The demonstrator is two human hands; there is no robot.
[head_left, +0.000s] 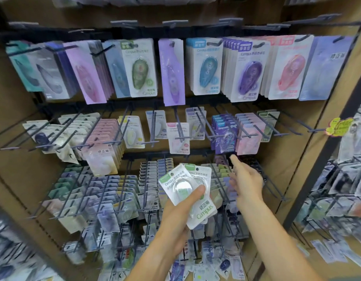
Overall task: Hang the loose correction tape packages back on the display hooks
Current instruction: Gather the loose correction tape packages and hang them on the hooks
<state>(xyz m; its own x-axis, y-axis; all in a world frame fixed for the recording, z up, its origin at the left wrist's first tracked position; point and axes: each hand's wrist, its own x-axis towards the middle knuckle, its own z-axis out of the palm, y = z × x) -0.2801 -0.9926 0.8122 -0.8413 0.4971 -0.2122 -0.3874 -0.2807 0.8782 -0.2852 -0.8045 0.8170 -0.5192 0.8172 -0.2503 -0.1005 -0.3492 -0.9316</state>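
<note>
1. While our left hand (181,207) grips a small fan of green-labelled correction tape packages (187,189), thumb pressed across the clear blisters, they sit low in front of the display, not yet on any hook.
2. Our right hand (245,179) is released and holds nothing; its fingers stretch up toward the middle row, the forefinger tip just under the purple packs (222,132) and pink packs (247,136).
3. We judge the search for the right hook is under way. The likeliest error is a mismatch: many hooks carry near-identical cards in other colours, and the one green-topped pack (266,126) in the middle row sits further right, partly hidden behind its neighbours.
4. The fanned packages could slip, since only the thumb pins them and the blister plastic looks slick.
5. Bare hook ends (216,136) jut out toward us in every row; reaching between them could snag the right hand or knock hanging packs loose.
6. Threading the small punched hole onto a wire tip needs the card held square; a tilted card would miss or tear.
</note>
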